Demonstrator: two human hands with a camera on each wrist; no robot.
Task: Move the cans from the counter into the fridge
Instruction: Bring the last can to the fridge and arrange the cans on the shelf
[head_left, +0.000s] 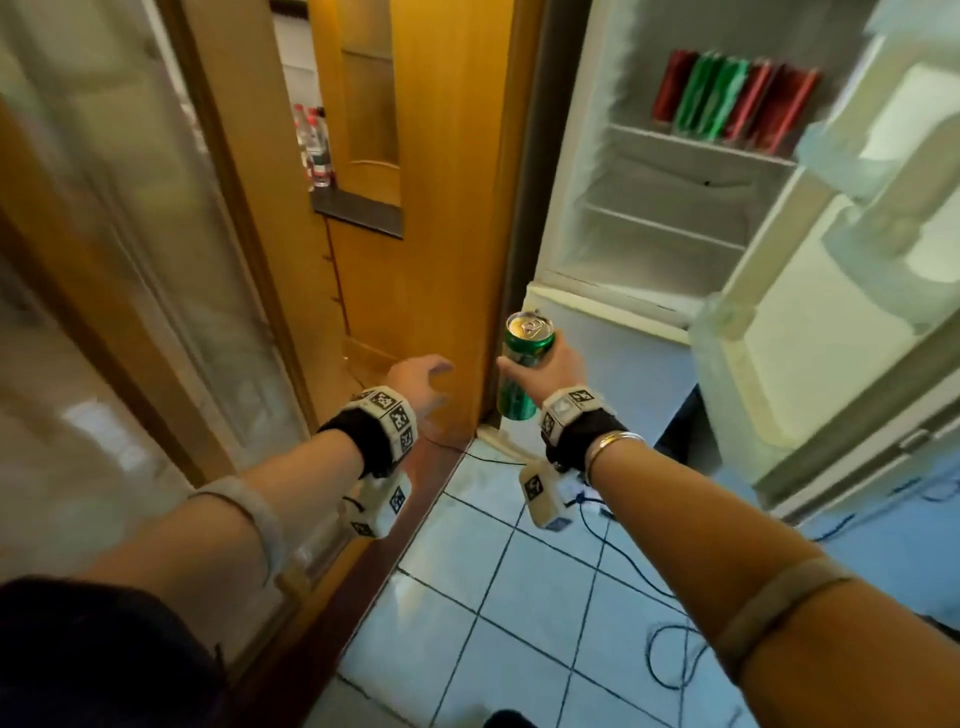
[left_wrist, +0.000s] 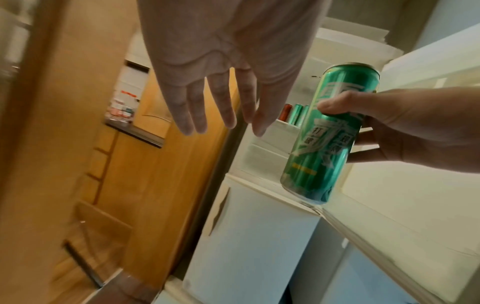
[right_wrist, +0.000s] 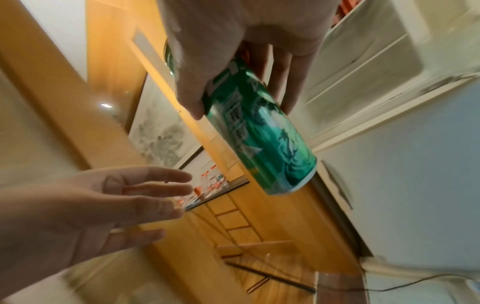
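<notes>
Right hand: fingers and thumb wrapped round a green can, held upright in the air, gold top up, near the lower left corner of the open fridge and touching nothing else. Left hand: empty, fingers loosely spread, just left of the can and apart from it, in front of a wooden door. Fridge interior: a row of red and green cans, blurred, standing on the top shelf; fridge door swung open at right; tiled floor below.
</notes>
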